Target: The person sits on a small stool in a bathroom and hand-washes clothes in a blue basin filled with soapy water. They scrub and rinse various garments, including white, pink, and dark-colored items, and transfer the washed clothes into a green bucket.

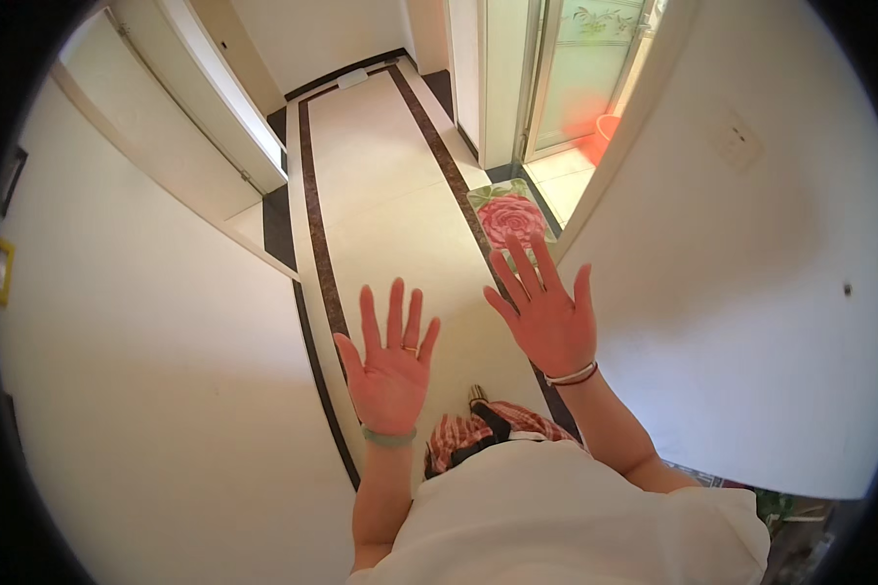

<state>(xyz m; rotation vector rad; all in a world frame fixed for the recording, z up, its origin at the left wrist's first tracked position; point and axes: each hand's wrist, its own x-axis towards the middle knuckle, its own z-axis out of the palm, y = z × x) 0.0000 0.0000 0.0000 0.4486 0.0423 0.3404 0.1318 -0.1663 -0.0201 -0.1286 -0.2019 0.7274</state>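
Observation:
My left hand [390, 380] is held up in front of me, palm toward the camera, its fingers spread and holding nothing. It wears a ring on one finger, and a greenish bangle [388, 438] circles that wrist. Slightly farther out and to the right, my right hand [554, 327] shows its palm too, with the fingers apart and nothing in them. A pale band and a dark red one [570, 375] sit around the right wrist. Both hands hang in the air above the hallway floor [400, 234], and the right fingertips overlap a rose-patterned mat [513, 213].
White walls [166, 390] flank the hallway, with a wall switch [737, 141] on the right. Doorways open on both sides; a frosted glass door [585, 73] and a red basin [607, 132] show at the right. A flat white object [353, 79] lies at the far end.

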